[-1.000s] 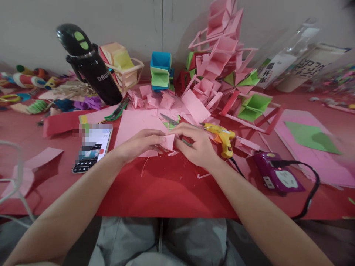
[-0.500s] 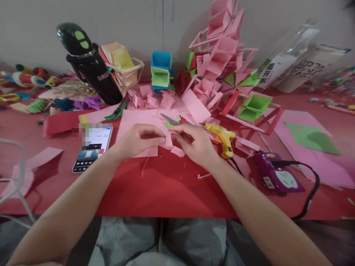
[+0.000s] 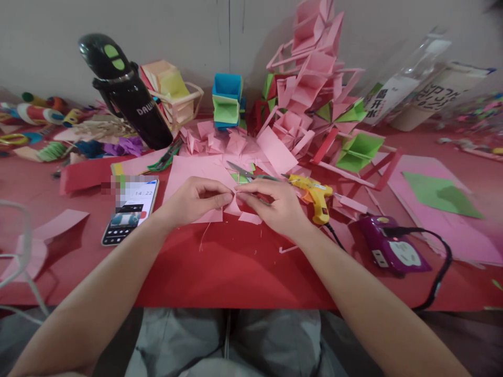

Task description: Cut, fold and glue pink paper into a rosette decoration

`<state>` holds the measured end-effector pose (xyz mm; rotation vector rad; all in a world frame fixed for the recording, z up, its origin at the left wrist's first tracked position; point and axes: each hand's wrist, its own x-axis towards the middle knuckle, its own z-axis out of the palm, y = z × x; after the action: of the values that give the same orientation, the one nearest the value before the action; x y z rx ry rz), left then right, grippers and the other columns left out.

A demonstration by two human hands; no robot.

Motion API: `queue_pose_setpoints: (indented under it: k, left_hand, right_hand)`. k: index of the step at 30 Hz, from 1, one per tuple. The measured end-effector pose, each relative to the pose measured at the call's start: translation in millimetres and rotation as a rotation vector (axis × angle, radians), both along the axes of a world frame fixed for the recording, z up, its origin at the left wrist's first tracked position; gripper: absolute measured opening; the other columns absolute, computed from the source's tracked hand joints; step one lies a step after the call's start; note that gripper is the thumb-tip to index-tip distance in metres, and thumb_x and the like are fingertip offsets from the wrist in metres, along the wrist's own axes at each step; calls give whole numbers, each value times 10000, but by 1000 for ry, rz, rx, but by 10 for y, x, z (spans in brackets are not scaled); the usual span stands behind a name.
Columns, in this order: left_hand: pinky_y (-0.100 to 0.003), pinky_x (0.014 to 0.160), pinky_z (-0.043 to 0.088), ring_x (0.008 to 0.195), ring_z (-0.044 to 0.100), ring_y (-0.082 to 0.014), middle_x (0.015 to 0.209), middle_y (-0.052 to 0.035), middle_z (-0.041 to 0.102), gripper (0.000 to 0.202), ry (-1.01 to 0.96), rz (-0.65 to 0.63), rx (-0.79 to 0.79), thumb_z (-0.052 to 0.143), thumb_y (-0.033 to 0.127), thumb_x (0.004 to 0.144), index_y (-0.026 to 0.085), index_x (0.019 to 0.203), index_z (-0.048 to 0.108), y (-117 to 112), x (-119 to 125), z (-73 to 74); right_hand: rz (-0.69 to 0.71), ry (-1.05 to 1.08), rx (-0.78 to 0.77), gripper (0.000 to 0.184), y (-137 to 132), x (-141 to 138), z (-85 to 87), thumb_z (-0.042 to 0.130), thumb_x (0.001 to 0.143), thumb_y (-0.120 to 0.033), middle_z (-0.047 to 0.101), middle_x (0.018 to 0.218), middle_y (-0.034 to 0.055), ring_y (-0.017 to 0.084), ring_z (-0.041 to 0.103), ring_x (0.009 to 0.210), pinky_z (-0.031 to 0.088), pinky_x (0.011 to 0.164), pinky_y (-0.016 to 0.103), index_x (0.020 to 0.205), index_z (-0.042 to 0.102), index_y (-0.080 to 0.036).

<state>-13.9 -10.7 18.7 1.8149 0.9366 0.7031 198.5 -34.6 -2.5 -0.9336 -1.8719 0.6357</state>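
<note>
My left hand [image 3: 194, 201] and my right hand [image 3: 275, 206] meet at the middle of the red table [image 3: 236, 267], and both pinch a small folded pink paper piece [image 3: 236, 206] between fingertips. The piece sits just above a larger pink sheet [image 3: 192, 173]. Scissors [image 3: 243, 171] lie right behind my fingers. A yellow glue gun [image 3: 314, 196] rests beside my right hand.
A phone [image 3: 131, 209] lies left of my left hand. A black bottle [image 3: 126, 94], folded paper boxes [image 3: 227, 102] and a tall pink paper stack [image 3: 310, 78] stand at the back. A purple device [image 3: 393, 251] with a black cord sits at the right, pink and green sheets [image 3: 440, 193] beyond it.
Both hands lifted the small pink piece slightly and closed their fingertips on it, folding it narrower. The arms stayed in place.
</note>
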Motion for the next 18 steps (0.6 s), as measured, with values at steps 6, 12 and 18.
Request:
queue_pose_setpoints:
  k: [6, 12, 18]
  left_hand:
    - [-253, 687, 484, 717, 607, -147, 747, -31, 696, 200, 22, 34, 43, 674, 335, 864, 162, 774, 720, -23, 21, -27]
    - [-270, 726, 487, 745, 620, -158, 775, -39, 713, 218, 36, 70, 115, 642, 334, 885, 162, 773, 715, -79, 56, -13]
    - [-265, 706, 473, 704, 609, -148, 746, -33, 705, 218, 71, 84, 178, 634, 320, 895, 167, 758, 709, -80, 53, -19]
  right_hand:
    - [8, -8, 4, 186, -13, 3, -7, 616, 912, -192, 787, 972, 37, 172, 727, 855, 573, 748, 292, 992, 780, -228]
    - [-18, 9, -32, 178, -27, -9, -1, 626, 903, -195, 793, 980, 30, 188, 745, 875, 594, 788, 310, 978, 783, -231]
    - [-29, 17, -59, 145, -29, -18, -13, 631, 902, -202, 787, 945, 24, 172, 732, 848, 580, 721, 272, 957, 765, -212]
